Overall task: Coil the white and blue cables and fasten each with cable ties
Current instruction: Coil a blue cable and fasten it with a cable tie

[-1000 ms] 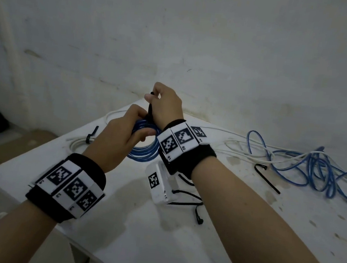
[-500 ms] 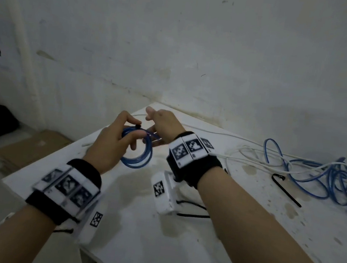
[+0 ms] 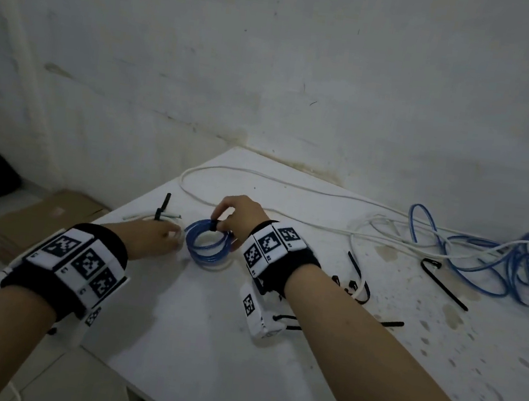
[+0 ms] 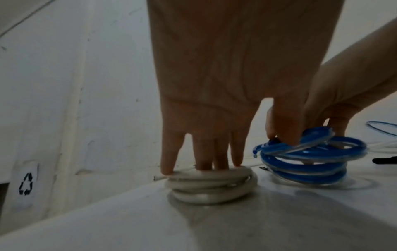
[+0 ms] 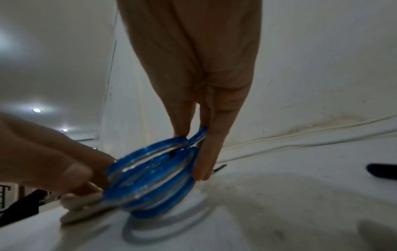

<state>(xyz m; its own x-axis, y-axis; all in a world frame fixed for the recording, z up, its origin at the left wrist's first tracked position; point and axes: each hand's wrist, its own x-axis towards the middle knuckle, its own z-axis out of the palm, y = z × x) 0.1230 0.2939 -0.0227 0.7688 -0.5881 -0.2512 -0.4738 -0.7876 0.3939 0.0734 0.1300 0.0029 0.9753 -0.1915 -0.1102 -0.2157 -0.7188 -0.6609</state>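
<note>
The blue coil (image 3: pixel 208 241) sits on the table (image 3: pixel 205 343) under the right hand (image 3: pixel 237 217), whose thumb and fingers (image 5: pixel 206 152) pinch its rim at the top, where a black tie (image 3: pixel 214 224) seems to bind the turns; the wrist view is blurred there, so I cannot be sure the tie is pulled tight. Just left of those fingers, the left hand (image 3: pixel 155 240) rests straight, slightly spread fingertips (image 4: pixel 204 163) on top of the white coil (image 4: pixel 211 184), pressing it flat.

Both coils look light and springy, with a smooth jacket that could slip; turns will likely fan out if released unbound. The best hold is probably across all turns at once, beside the tie.

Beyond the right fingers, loose white cable (image 3: pixel 292 183) and a blue tangle (image 3: pixel 498 265) lie on the stained white table, with spare ties (image 3: pixel 444 282) nearby. A scuffed pale wall (image 3: pixel 305 72) stands behind it.
</note>
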